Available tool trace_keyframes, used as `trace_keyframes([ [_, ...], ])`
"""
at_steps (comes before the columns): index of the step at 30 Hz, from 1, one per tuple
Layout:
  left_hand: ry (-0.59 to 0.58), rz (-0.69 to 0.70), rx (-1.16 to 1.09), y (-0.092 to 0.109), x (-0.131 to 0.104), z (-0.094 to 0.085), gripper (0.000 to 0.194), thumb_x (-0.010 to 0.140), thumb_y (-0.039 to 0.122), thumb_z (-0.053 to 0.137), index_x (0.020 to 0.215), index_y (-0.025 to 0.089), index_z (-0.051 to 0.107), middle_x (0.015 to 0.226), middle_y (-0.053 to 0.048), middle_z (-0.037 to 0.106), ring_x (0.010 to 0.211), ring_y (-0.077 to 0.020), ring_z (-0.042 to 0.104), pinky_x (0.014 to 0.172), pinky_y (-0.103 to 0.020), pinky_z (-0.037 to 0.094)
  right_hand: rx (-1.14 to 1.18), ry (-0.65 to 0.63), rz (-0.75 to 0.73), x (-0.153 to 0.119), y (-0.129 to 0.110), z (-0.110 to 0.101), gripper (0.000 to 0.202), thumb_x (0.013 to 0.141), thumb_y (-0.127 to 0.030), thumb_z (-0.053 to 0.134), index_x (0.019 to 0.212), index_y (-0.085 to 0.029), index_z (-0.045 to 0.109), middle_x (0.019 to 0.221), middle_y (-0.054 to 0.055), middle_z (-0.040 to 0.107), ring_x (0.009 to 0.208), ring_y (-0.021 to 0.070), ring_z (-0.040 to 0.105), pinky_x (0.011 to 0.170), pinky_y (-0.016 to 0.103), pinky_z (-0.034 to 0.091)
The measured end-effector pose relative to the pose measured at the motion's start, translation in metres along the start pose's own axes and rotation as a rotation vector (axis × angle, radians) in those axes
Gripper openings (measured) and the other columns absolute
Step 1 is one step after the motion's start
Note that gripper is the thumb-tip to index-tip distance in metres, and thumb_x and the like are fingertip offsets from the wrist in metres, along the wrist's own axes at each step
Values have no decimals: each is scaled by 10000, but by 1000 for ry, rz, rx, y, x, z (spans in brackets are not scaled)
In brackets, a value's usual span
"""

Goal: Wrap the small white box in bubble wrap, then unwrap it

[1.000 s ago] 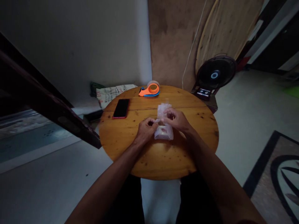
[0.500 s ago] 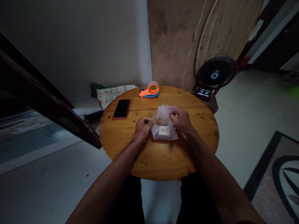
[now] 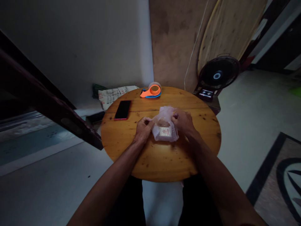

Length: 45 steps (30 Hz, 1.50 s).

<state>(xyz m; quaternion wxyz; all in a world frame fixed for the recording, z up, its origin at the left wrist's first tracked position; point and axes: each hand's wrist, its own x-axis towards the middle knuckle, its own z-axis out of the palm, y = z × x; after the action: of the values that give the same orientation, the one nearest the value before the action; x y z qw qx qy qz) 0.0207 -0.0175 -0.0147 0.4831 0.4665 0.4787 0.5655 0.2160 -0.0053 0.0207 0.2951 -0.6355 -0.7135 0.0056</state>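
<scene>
A translucent, pinkish-white bubble wrap bag lies on the round wooden table. Through it shows a small pale box with red marks, and a brownish round shape sits just behind that box. My left hand pinches the left edge of the bag between thumb and fingers. At the opposite side, my right hand is closed on the right edge, its fingertips partly hidden and slightly blurred.
A black phone with a red edge lies at the table's left. Near the far edge stands an orange and blue tape dispenser. Behind the table are a printed sack and, to the right, a dark fan.
My right hand has shifted slightly, and the top of the bag is spread wider and flatter. The left hand keeps its pinch in nearly the same place.
</scene>
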Motion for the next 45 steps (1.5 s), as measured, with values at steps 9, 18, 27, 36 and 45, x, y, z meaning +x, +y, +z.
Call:
trace_keyframes([
  [9,27,-50,-63,2,1,1,185,604,283,666,648,179,520,562,63,517,508,-80,448,497,-197,354,168,-123,-97,-3,-5,-14,263,755,-420,629,918,-215,652,684,-17,656,626,143,572,606,252,348],
  [18,84,-102,-72,1,5,1,201,578,300,664,629,180,511,555,64,501,504,-79,451,488,-197,348,-73,-86,39,0,8,-11,228,764,-214,513,927,-210,672,782,43,699,683,188,582,591,276,316],
  [27,201,-121,-132,-3,16,-5,271,539,263,672,743,179,514,623,51,577,555,-94,539,543,-204,412,-120,-15,195,5,19,-9,288,785,-188,507,1022,-180,671,817,98,713,732,226,613,617,293,366],
  [36,92,191,190,-10,16,-9,204,661,198,590,859,178,635,790,-1,649,734,-132,597,711,-238,480,98,-28,139,7,33,5,261,771,-219,522,978,-210,681,935,61,717,809,197,624,708,287,432],
  [45,-58,550,594,-14,14,-8,516,605,-13,442,1011,180,697,1323,-97,567,1280,-241,496,1115,-391,380,432,84,5,8,23,11,240,807,-368,505,827,-185,660,814,31,652,783,171,578,724,275,421],
])
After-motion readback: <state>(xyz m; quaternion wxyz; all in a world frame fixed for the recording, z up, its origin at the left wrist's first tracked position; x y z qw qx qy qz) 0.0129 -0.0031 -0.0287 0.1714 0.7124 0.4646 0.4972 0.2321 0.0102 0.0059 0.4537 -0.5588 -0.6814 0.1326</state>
